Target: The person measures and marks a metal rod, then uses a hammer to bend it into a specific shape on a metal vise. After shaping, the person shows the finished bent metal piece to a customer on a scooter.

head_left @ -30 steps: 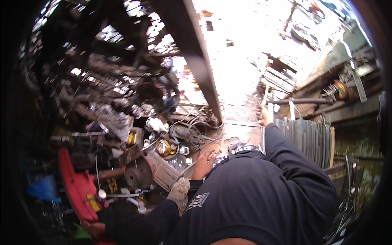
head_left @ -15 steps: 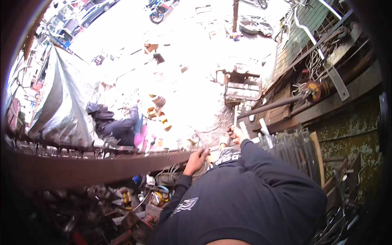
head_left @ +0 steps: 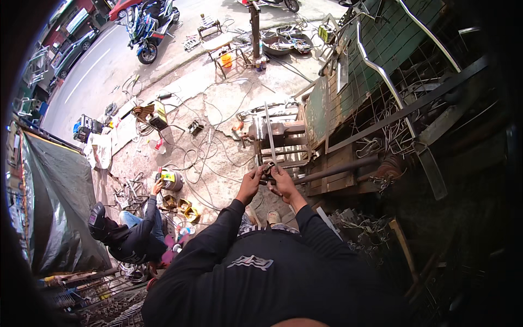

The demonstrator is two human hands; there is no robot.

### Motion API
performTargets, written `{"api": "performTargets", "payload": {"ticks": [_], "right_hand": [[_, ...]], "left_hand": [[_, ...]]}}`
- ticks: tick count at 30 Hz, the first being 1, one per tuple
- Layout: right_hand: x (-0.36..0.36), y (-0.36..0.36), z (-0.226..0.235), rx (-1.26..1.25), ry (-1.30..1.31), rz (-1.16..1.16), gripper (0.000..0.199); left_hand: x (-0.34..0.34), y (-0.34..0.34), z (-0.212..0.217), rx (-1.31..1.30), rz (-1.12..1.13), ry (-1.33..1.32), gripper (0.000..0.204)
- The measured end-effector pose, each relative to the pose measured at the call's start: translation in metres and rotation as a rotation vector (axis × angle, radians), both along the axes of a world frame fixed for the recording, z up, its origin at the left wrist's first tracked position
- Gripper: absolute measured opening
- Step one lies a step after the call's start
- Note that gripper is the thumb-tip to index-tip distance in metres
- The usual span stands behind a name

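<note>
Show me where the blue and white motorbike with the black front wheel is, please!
In the head view, the motorbike is at the upper left, on the grey paved road near the red car, far beyond the person's left hand.

Hard to make out the small dark thing (head_left: 267,170) between the left hand (head_left: 249,186) and the right hand (head_left: 284,184). Can't see the low end of the pale bar (head_left: 269,128), hidden at the right hand. Can't see the whole red car (head_left: 122,8), cut off up top.
</note>
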State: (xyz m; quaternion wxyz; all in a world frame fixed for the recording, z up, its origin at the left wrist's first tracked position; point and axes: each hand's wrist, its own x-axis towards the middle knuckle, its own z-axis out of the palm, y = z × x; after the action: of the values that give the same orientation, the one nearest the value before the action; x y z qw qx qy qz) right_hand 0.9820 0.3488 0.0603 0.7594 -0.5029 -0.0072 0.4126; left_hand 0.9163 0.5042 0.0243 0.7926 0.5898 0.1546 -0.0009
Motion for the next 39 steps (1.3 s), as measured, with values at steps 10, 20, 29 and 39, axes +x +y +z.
{"api": "performTargets", "payload": {"ticks": [10, 20, 29, 39], "right_hand": [[0.083, 0.219, 0.002, -0.013, -0.205, 0.101, 0.049], [0.229, 0.429, 0.017, -0.476, -0.72, 0.182, 0.044], [0.425, 0.586, 0.059, -0.307, -1.125, 0.355, 0.033], [0.661, 0.762, 0.092, -0.255, -1.223, 0.486, 0.032]], "left_hand": [[0.063, 0.225, 0.025, 0.247, 0.121, -0.123, 0.044], [0.149, 0.585, 0.06, 0.234, 0.61, -0.23, 0.042], [0.3, 0.729, 0.101, 0.456, 0.808, -0.412, 0.042], [0.536, 0.888, 0.153, 0.544, 0.851, -0.519, 0.041]]}}
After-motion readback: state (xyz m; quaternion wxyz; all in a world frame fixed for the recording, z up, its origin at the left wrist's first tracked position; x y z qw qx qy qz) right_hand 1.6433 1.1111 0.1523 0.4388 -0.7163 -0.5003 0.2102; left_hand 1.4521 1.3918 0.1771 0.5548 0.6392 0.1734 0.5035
